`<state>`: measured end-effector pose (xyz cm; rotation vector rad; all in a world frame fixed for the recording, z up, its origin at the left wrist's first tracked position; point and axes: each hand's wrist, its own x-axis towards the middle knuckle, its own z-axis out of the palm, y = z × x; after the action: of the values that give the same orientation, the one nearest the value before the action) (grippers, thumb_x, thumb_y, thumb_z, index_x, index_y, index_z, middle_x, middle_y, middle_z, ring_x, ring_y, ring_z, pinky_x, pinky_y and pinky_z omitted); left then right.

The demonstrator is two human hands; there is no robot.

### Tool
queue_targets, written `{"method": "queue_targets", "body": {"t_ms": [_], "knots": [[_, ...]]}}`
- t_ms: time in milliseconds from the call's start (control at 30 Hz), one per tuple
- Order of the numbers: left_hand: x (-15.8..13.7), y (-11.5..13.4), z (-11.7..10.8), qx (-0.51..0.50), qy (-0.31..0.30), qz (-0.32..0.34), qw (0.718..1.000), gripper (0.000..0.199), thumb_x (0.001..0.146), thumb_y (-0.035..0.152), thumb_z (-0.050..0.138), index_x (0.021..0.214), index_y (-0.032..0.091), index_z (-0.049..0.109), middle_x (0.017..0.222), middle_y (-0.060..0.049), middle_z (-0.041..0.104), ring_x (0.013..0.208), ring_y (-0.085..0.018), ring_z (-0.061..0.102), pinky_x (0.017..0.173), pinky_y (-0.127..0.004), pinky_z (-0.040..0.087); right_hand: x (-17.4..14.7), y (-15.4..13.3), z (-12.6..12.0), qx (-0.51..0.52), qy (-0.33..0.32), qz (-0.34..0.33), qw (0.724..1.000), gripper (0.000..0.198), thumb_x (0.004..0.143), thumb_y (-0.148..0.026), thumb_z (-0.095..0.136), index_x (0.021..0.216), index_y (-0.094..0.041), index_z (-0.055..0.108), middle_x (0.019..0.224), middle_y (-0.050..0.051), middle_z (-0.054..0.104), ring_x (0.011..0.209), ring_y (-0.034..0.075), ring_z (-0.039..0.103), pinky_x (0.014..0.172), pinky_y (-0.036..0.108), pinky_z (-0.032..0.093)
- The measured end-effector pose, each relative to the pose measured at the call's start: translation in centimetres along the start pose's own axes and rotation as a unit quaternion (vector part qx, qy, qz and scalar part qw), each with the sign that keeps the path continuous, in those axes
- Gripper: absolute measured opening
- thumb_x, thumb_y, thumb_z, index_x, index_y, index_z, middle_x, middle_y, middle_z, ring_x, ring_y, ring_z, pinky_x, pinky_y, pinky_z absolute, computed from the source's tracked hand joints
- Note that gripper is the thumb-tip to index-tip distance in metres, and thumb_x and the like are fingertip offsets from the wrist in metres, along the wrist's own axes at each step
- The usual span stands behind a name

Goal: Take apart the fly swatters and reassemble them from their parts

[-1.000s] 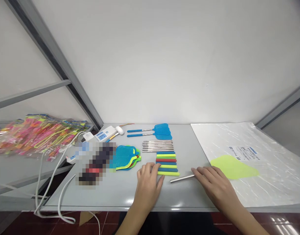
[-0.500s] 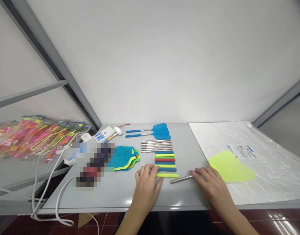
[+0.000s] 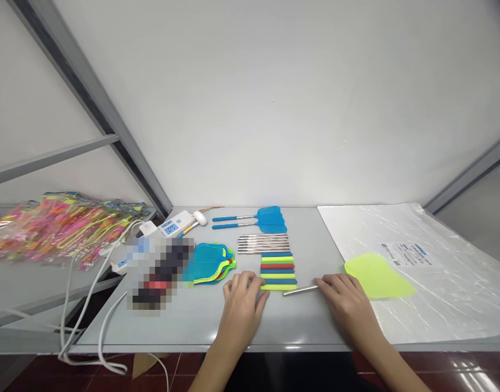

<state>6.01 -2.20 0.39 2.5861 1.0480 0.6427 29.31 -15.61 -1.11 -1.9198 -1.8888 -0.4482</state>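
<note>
My left hand (image 3: 241,305) is closed, its thumb and index finger at the left end of the nearest yellow-green handle (image 3: 279,287). That handle lies at the near side of a row of blue, yellow-green and red handles (image 3: 277,267). My right hand (image 3: 347,302) grips a fly swatter by its metal rod (image 3: 299,291), whose bare end points left toward the handles. The yellow mesh swatter head (image 3: 380,277) extends to the right of that hand, over white plastic wrap. Where rod and head meet is hidden by the fingers.
Behind the handles lie several metal rods (image 3: 263,243) and two blue fly swatters (image 3: 270,219). A stack of swatter heads (image 3: 211,264) sits to the left, near a power strip (image 3: 174,224). Bagged colourful items (image 3: 78,228) fill the left shelf. White wrapped sheet (image 3: 445,305) covers the right side.
The nearest yellow-green handle has moved away from me, up against the row, with my left hand at its end. The rod and swatter head in my right hand have shifted slightly.
</note>
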Motion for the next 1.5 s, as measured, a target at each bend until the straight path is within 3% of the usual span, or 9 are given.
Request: {"method": "queue_targets", "body": {"t_ms": [500,967,1300,1500], "knots": [[-0.3,-0.2,0.2,-0.027,-0.025,-0.012,0.999,0.022,0.092,0.022,0.052,0.113,0.026,0.051,0.101,-0.002,0.059,0.096,-0.021,0.056,0.09,-0.041,0.032,0.1,-0.8,0.0,0.035,0.045,-0.012,0.998,0.033,0.091,-0.005,0.04,0.105,-0.019,0.066,0.091,0.008,0.066,0.087,0.021,0.056,0.088,0.042,0.037],[-0.5,0.2,-0.1,-0.034,-0.038,-0.005,0.999,0.021,0.088,0.019,0.057,0.108,0.025,0.054,0.103,-0.002,0.059,0.097,-0.022,0.056,0.089,-0.041,0.033,-0.1,-0.9,0.1,0.058,0.057,-0.024,0.996,0.032,0.09,-0.003,0.042,0.107,-0.019,0.065,0.092,0.008,0.066,0.088,0.021,0.058,0.087,0.041,0.039],[-0.6,0.2,-0.5,-0.011,-0.052,0.043,0.998,0.012,0.089,0.02,0.056,0.098,0.026,0.061,0.1,-0.004,0.054,0.093,-0.021,0.05,0.087,-0.041,0.033,-0.2,-0.8,0.2,0.059,0.065,-0.019,0.996,0.029,0.09,-0.005,0.046,0.105,-0.018,0.066,0.092,0.007,0.067,0.088,0.02,0.059,0.086,0.039,0.039],[0.1,0.8,0.0,0.0,-0.016,0.039,0.999,0.011,0.091,0.019,0.053,0.094,0.024,0.062,0.101,-0.004,0.053,0.093,-0.021,0.049,0.085,-0.041,0.032,-0.1,-0.8,0.0,0.074,0.076,-0.014,0.994,0.025,0.093,-0.009,0.047,0.106,-0.019,0.066,0.091,0.008,0.066,0.087,0.02,0.058,0.085,0.039,0.039]]}}
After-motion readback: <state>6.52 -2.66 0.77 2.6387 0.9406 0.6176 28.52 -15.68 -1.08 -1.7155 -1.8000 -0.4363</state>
